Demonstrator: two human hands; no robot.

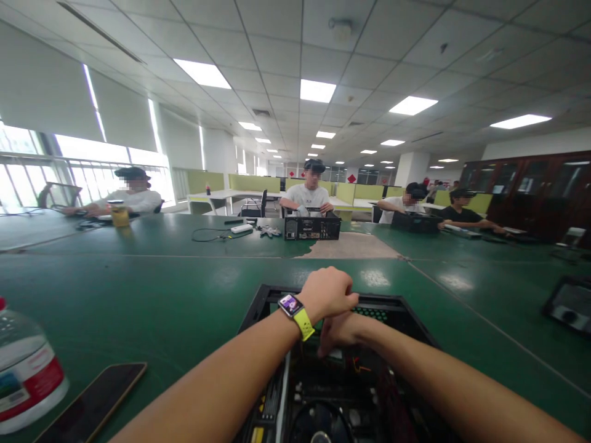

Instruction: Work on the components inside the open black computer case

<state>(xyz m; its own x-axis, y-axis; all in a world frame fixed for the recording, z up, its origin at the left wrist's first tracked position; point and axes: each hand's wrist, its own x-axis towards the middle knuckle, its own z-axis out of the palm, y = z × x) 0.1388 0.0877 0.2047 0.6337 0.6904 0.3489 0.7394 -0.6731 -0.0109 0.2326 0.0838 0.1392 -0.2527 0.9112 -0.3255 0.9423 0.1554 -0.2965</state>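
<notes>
Both hands, left hand (pixel 329 294) over right hand (pixel 340 330), reach inside computer case (pixel 392 306).

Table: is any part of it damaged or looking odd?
Yes. Beyond the open case, the table has a ragged patch where the green cover is gone and a brown layer shows. Nothing looks spilled.

- Computer case (pixel 259 303), near centre: black matt metal, with fine perforated mesh along its far wall.
- Table (pixel 161 289): smooth green mat cover with a faint sheen.
- Worn patch (pixel 351 246), far centre: a dull, pale under-layer showing through.
- Water bottle (pixel 21 344), near left: clear plastic, glossy label.
- Phone (pixel 92 403), near left: glossy dark glass.
- Watch (pixel 295 311): matt yellow rubbery strap, shiny screen.
</notes>
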